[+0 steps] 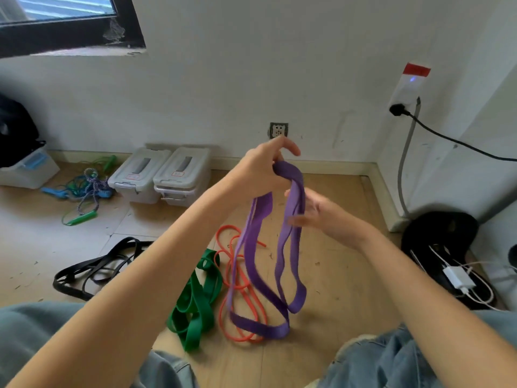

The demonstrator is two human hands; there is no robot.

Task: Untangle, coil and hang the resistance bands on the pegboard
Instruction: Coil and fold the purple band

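Left hand (263,169) gripping purple band (268,264) bunched at its top, right hand (321,214) spread against hanging loops; coiling barely begun (green band (195,298), orange band (237,278), black band (92,270) on floor (335,275)), no pegboard visible.

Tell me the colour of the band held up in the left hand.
Purple band, clearest in the head view.

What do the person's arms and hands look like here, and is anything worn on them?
Both arms are bare from the frame edge to the wrist, with no sleeves in view. The left hand and right hand wear no gloves, and no watch, bracelet or ring can be seen. The right hand is slightly blurred. Light blue denim shows at the knees below.
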